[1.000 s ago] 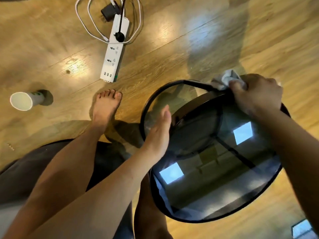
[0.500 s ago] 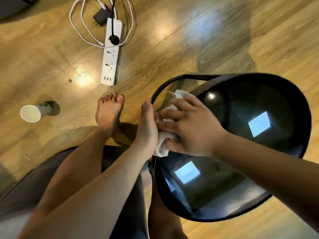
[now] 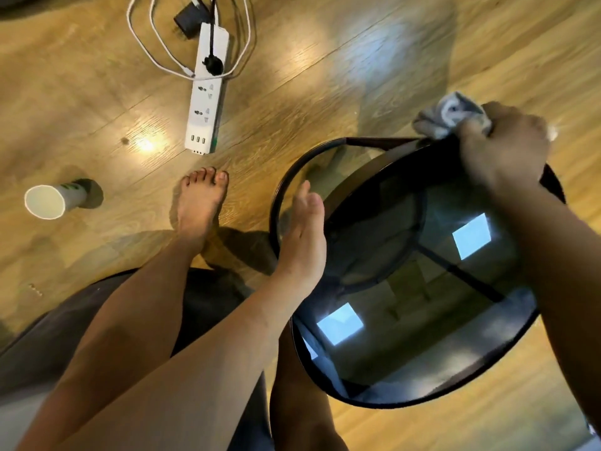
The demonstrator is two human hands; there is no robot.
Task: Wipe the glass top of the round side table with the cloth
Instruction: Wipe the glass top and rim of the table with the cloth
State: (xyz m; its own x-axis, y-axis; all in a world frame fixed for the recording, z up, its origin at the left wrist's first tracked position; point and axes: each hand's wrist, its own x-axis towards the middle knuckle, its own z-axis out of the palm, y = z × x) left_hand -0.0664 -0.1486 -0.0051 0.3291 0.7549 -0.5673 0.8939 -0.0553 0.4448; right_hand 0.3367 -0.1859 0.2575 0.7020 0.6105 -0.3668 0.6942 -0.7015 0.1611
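The shiny wooden floor [image 3: 81, 76] has a white power strip [image 3: 208, 92], a paper cup [image 3: 48, 201] lying on its side, and bright spots of light.

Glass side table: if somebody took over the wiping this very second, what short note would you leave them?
Left hand: open, fingers straight, at the left rim of the round side table.
Right hand: grips the bunched cloth at the far rim.
Glass top: reflections hide any smears, so what is already wiped cannot be told.
Left: draw the cloth back across the whole glass, probably in overlapping passes.
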